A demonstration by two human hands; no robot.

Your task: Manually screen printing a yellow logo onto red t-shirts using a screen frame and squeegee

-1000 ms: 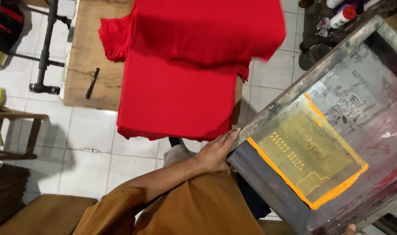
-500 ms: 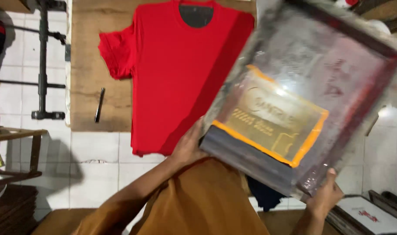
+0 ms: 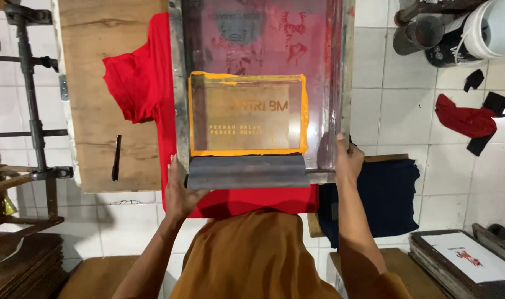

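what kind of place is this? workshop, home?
Most likely a small screen-printing workshop. Both hands hold a printing screen frame over a red T-shirt on a wooden board; more framed screens and a paint bucket sit on the tiled floor.

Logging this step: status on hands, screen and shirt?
Left hand and right hand grip screen frame near corners. Frame over red shirt on board. Nothing in the way.

Screen frame [image 3: 261, 94] now squarely over shirt [image 3: 153, 83]

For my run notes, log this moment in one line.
left hand: grips screen frame | right hand: grips frame | frame over red shirt
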